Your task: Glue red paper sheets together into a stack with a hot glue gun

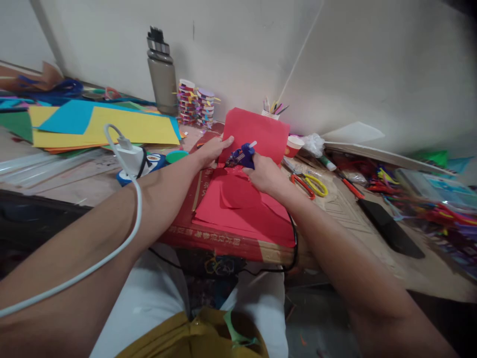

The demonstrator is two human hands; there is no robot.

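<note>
My right hand (267,174) is closed around a blue hot glue gun (245,155), and a pale glue stick (253,144) pokes out of its back end. The gun's front points left, close to the lower part of a raised sheet of red paper (257,130). At that sheet's left edge my left hand (213,150) grips the paper, thumb on its face. Other red paper (242,221) lies flat below, with a smaller rounded red piece on top. Whether the nozzle touches the paper cannot be made out. All this rests on a red printed cardboard box (186,223).
Orange-handled and yellow-handled tools (316,185) lie right of the box, near a black phone (389,226). A white charging plug (130,158) with cable crosses my left forearm. Coloured sheets (130,127), a water bottle (163,74) and decorated cups (187,103) stand behind.
</note>
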